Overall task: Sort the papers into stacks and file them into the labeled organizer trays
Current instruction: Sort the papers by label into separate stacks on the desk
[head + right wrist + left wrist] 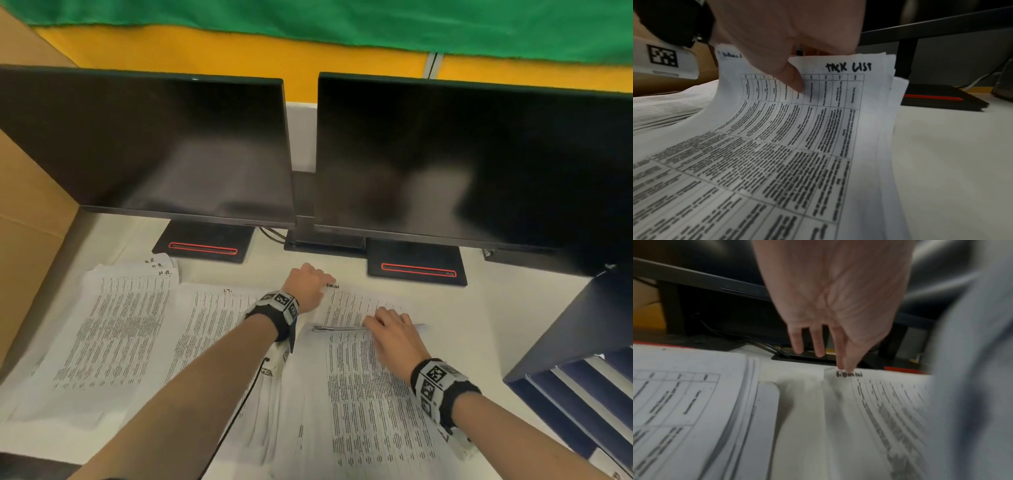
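Observation:
Printed papers cover the desk in loose stacks: one marked "H.R." (113,325) at the left, one (212,329) in the middle, one at the right. My right hand (383,323) pinches the top edge of several sheets headed "TASK LIST" (818,121), thumb (795,81) on the front, and curls them up off the right stack (363,394). Under them lies a sheet (349,305) with a handwritten label. My left hand (318,284) presses straight fingertips (845,367) on that sheet's (869,402) top left corner. The dark blue organizer trays (582,359) stand at the right edge.
Two dark monitors (154,144) (462,161) stand across the back, their bases (205,245) (418,265) just beyond the papers. A cardboard panel (30,212) walls the left side. Bare white desk (472,325) lies between the right stack and the organizer.

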{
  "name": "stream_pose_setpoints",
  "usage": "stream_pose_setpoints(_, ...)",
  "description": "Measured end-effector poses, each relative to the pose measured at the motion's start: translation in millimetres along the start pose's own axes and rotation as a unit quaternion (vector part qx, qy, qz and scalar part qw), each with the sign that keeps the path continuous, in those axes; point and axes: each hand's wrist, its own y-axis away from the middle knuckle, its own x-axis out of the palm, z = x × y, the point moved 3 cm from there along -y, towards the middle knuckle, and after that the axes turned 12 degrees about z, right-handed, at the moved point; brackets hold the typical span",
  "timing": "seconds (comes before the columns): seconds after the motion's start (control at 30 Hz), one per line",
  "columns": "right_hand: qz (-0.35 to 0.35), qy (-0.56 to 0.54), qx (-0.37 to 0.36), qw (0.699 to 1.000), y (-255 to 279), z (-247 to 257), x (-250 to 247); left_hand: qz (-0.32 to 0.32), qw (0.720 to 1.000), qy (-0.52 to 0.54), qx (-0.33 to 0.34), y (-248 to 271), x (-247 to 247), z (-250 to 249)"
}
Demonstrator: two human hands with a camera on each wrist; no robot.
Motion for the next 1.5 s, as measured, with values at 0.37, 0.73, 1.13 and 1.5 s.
stream_pose_setpoints(0.37,-0.007,-0.009,-0.01,1.0,-3,4,1,0.037,0.999,-0.02,0.014,-11,2,-16)
stream_pose_setpoints(0.73,-0.045,0.05,0.026,0.997,-1,-6,1,-0.024,0.994,-0.035,0.106,33,-3,-20)
stream_pose_setpoints(1.13,-0.075,0.018,-0.015,0.997,2,-5,6,-0.066,0.981,0.143,0.116,79,18,-26)
stream_pose_setpoints(1.5,-0.024,-0.09,0.088,0.992,-27,-24,-14,0.05,0.852,0.52,-0.028,67,27,7)
